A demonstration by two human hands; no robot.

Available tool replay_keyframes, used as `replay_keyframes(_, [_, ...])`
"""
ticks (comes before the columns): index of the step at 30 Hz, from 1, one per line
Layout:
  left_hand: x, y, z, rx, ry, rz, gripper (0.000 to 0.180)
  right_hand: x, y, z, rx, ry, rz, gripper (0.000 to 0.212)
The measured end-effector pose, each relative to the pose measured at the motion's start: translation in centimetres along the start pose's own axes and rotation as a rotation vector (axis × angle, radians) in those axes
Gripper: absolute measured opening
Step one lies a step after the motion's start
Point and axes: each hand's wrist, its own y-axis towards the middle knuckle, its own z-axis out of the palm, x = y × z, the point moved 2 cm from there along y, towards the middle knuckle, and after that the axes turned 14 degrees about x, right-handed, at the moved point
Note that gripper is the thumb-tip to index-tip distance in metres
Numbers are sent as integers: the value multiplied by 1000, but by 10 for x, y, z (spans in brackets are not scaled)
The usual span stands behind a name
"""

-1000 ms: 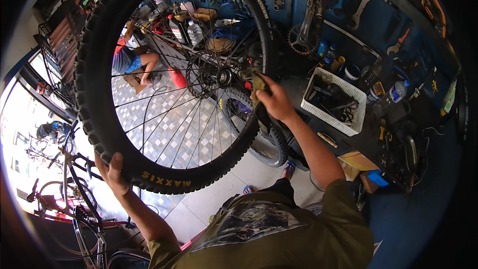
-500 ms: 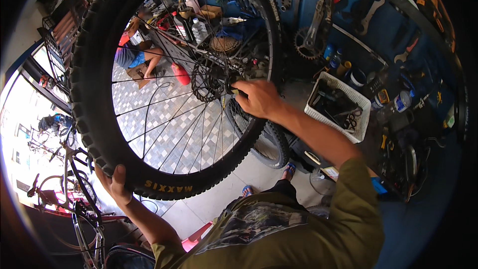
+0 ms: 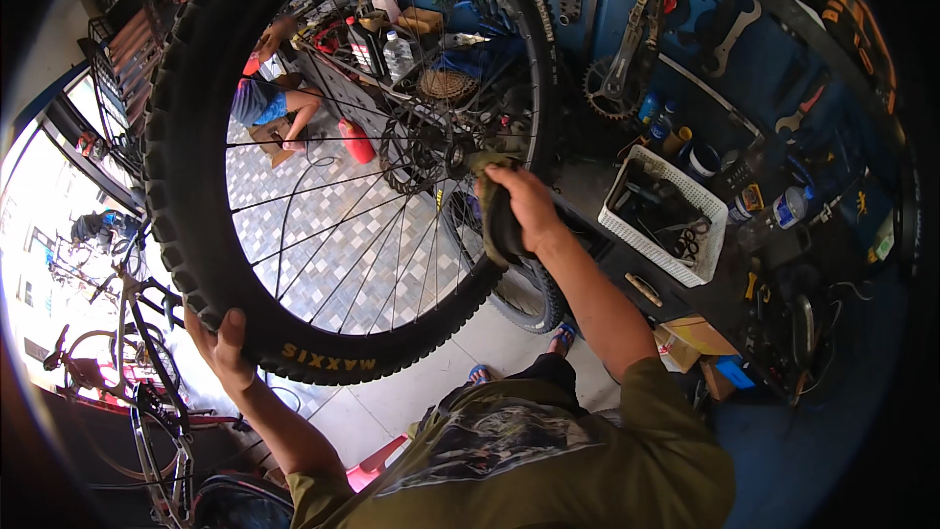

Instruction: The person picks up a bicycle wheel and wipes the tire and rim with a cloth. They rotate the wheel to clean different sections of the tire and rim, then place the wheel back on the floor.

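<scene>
A large bicycle wheel [image 3: 188,196] with a knobbly black tyre stands up in front of me. My left hand [image 3: 225,351] is closed round the tyre at its lower left, thumb on the near side. My right hand [image 3: 529,208] is closed on a dark olive rag [image 3: 499,220], which hangs down from the fingers just right of the wheel's hub [image 3: 455,157]. A brake disc [image 3: 397,152] sits beside the hub, among the thin black spokes. Whether the rag touches the hub, I cannot tell.
On the workbench at right stands a white plastic basket [image 3: 720,225] of tools and parts. Tools hang on the blue wall panel [image 3: 685,69]. Behind the wheel are another bicycle wheel [image 3: 529,306], a red bottle [image 3: 356,141] and a seated person [image 3: 279,103]. A bicycle frame [image 3: 147,372] stands at lower left.
My right hand has drawn back from the hub, a little right and downward, and the rag now shows in it. My left hand still grips the tyre.
</scene>
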Motion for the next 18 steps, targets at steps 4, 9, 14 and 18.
replay_keyframes(4, [-2,-6,1,-60,42,24,76,-7,8,16,21,-81,28,17])
replay_keyframes(9, [4,-21,-10,-51,-48,-22,93,-7,11,-1,48,-872,-335,24])
replay_keyframes(14, [-1,-34,-11,-59,-77,11,91,33,11,-11,147,-1683,-647,34])
replay_keyframes(18, [-3,-31,-10,-55,-10,42,92,77,17,-14,332,-2251,-857,31])
